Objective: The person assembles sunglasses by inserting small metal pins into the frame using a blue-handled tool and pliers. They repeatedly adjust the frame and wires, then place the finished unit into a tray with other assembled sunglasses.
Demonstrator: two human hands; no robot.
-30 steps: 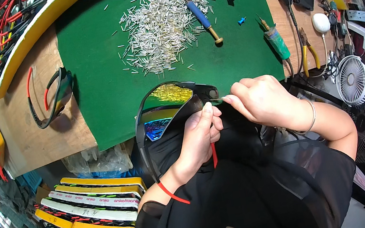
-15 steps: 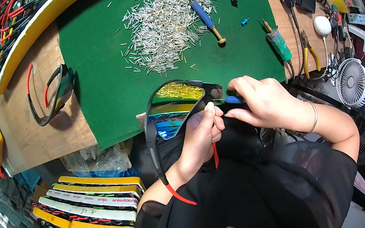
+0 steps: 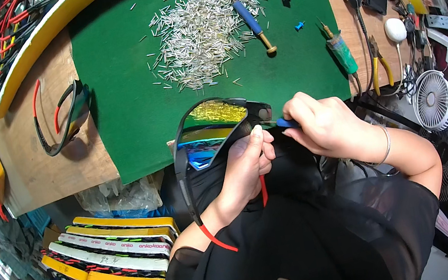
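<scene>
While the sunglasses (image 3: 216,126) are pinched by the left hand (image 3: 247,162) near the green mat (image 3: 126,108), the blue-handled screwdriver (image 3: 285,124) gripped in the closed right hand (image 3: 323,125) could be slipped onto the lens

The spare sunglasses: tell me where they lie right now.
In the head view, the spare sunglasses lie on the bare wooden bench, left of the green mat, apart from both hands.

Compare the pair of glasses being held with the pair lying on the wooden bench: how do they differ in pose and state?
The held glasses are gripped by the left hand above the lap, while the right hand puts a blue-handled tool to the hinge; the bench glasses lie untouched on bare wood. The held glasses' mirrored lens shows yellow and blue reflections; the bench glasses' lens looks dark. Both have black frames with red temple tips.
</scene>
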